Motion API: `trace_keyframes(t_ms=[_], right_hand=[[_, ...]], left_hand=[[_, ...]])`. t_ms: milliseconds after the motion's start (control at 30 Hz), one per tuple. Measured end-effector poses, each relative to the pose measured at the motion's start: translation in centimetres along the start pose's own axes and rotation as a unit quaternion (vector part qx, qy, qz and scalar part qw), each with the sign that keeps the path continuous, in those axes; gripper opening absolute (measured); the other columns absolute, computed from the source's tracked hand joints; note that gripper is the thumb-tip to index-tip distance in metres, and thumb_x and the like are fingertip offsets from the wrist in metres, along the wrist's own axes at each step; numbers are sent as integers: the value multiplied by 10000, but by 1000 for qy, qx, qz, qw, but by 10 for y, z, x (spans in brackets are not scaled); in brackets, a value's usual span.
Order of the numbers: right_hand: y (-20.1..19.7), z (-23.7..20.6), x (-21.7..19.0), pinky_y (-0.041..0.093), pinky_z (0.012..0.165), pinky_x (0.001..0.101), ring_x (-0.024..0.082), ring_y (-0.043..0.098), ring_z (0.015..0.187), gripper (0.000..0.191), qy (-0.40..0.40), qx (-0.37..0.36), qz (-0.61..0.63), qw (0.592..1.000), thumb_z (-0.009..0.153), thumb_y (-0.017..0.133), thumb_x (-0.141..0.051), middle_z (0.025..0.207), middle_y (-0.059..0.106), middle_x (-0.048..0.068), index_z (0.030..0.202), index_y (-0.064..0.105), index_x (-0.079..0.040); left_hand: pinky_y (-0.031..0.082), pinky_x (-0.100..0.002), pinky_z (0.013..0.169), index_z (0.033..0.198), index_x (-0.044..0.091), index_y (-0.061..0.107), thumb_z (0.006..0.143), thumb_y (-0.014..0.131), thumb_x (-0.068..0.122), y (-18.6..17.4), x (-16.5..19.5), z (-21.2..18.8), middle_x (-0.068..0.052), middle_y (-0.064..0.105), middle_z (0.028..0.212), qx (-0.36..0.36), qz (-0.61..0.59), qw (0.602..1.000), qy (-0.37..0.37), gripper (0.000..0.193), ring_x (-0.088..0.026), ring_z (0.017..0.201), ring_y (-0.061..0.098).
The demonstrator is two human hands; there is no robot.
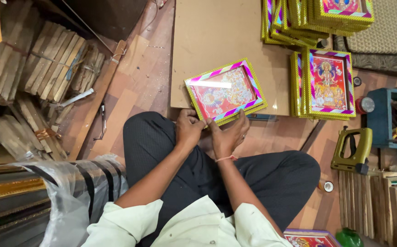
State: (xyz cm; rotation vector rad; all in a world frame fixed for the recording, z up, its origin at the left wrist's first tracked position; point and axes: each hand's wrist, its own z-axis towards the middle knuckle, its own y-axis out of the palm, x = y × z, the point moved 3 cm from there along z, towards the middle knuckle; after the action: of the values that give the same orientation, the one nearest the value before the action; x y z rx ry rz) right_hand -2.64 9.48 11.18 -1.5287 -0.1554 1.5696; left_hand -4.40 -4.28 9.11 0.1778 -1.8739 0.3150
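A small framed picture (226,91), red inside with a shiny pink, silver and yellow border, lies tilted on a flat brown board (217,36) on the floor. Both hands grip its near edge. My left hand (188,128) pinches the lower left part of the frame. My right hand (228,133), with a thin band at the wrist, holds the lower right part, thumb on the border. My crossed legs in dark trousers sit just below the frame.
Stacks of similar framed pictures (324,84) stand to the right and at the top (317,18). A yellow staple gun (354,148) lies at the right beside wooden strips (381,206). Bundles of wood pieces (38,68) fill the left. Plastic-wrapped mouldings (56,192) lie lower left.
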Motion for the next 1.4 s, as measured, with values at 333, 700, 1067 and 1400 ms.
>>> trace_keyframes(t_ms=[333,700,1067,1400], right_hand=[[-42,121,146,479,600,389,257,642,715,392,215,74,120,966,843,799,-94,938,669,187,1164,603,17],[-58,48,75,558,572,265,135,652,673,316,86,-49,325,941,952,628,11,975,643,67,1263,577,-6],[-28,-15,-17,518,485,271,134,665,587,428,82,-267,214,936,906,640,-31,861,675,66,1332,667,-60],[-33,-13,-19,525,480,287,154,703,585,418,65,-266,178,945,887,667,-38,910,679,92,1302,700,-88]], left_hand=[[532,-367,679,1096,-17,580,724,797,167,6,-10,1,-88,681,712,25,63,994,80,468,-228,679,686],[543,-369,679,1062,-6,614,694,762,131,2,-14,2,-91,688,713,33,62,995,69,420,-232,671,690],[508,-276,500,1151,-16,599,766,712,133,-7,-15,-8,-46,683,748,-60,-88,994,-32,428,-128,587,627],[484,-249,507,1137,-31,625,780,733,160,-4,-20,-8,-62,696,824,-80,-148,984,-51,419,-96,630,622]])
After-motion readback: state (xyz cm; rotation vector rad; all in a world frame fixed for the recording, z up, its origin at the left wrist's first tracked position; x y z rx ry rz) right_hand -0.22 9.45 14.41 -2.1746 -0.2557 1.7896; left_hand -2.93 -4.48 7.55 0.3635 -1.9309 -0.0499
